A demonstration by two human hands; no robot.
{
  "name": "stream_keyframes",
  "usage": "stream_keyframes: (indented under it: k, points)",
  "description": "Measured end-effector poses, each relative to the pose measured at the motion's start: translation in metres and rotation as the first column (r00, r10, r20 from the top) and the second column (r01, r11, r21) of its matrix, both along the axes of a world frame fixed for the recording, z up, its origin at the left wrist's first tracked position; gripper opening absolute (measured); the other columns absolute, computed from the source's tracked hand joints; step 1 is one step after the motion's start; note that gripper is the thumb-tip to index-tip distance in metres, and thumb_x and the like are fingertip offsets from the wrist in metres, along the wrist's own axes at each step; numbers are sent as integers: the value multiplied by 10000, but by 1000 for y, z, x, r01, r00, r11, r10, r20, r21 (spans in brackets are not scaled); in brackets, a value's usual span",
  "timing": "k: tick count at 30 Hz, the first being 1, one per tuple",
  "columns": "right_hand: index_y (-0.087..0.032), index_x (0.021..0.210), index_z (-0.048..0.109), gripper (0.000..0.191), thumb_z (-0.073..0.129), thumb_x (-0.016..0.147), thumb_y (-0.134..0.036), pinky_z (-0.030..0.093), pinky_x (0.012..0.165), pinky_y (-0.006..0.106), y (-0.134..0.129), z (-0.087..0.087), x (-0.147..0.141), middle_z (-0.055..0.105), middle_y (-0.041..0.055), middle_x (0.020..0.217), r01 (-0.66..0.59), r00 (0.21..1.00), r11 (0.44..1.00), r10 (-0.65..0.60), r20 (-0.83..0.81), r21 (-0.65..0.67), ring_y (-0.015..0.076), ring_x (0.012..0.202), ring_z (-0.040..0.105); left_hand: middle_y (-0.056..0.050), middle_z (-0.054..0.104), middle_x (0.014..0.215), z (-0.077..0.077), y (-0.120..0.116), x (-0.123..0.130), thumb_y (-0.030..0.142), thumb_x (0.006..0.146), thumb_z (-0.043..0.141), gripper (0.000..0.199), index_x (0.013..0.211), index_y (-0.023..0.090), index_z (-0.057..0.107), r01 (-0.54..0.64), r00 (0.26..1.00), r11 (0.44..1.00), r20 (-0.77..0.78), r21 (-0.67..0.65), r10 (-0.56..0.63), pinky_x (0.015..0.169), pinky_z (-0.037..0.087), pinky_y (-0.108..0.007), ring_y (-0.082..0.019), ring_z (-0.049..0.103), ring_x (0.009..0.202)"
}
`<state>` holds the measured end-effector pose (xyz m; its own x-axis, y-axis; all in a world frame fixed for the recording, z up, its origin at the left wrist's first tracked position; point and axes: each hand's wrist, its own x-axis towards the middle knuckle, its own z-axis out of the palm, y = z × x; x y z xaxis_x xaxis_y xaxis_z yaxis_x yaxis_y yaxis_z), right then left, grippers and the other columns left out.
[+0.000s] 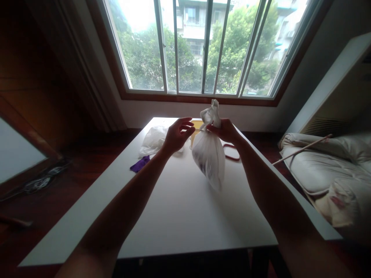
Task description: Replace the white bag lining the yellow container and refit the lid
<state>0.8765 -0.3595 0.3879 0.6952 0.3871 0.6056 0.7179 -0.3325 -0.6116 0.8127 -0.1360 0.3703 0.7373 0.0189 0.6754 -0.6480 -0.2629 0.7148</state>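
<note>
A white plastic bag (209, 156), bulging with something dark showing faintly through it, hangs over the middle of the table. My right hand (224, 130) is closed around its gathered neck, and the twisted top sticks up above the fingers. To the left of the bag, my left hand (180, 134) is raised with fingers apart and holds nothing. A yellow container (197, 124) stands behind the bag, mostly hidden. Beside my left hand lies a crumpled clear plastic bag (153, 139), with a folded purple cloth (140, 164) in front of it.
A lid with a red rim (231, 151) lies on the white table (185, 220), right of the hanging bag. Past the table's right edge is a cushioned sofa (307, 166) with a thin stick (304, 148) across it. A wide window (199, 50) is behind the table.
</note>
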Motion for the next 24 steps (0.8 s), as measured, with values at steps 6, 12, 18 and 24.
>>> stream_keyframes:
  k: [6,12,18,24]
  points:
    - [-149,582,549,427,693,753,-512,326,501,262,-30,19,16,484,7,555,223,973,973,-219,75,-59,124,555,440,-114,721,1064,-19,12,3,357,812,728,402,1145,148,643,-31,998,999,-55,-7,31,767,577,-328,-187,687,900]
    - [-128,672,628,376,666,774,-488,426,574,306,-61,22,39,571,52,587,461,879,882,-439,186,-96,215,628,567,-110,722,1095,-37,19,6,380,799,730,380,1100,158,662,-52,992,998,-115,-33,48,769,578,-339,-187,683,899]
    - [-86,882,715,378,634,810,-448,503,749,406,-84,15,67,701,177,805,743,660,667,-716,228,-57,317,827,655,-110,728,1083,-49,21,5,380,807,716,332,1052,157,684,-72,986,997,-153,-10,69,781,569,-340,-193,684,903]
    - [10,1051,688,510,461,936,-432,501,837,547,-103,9,99,678,308,978,855,507,518,-826,245,-23,400,974,662,-98,745,1028,-61,24,11,357,833,685,281,1036,163,703,-117,977,991,-172,64,126,764,566,-336,-204,691,894]
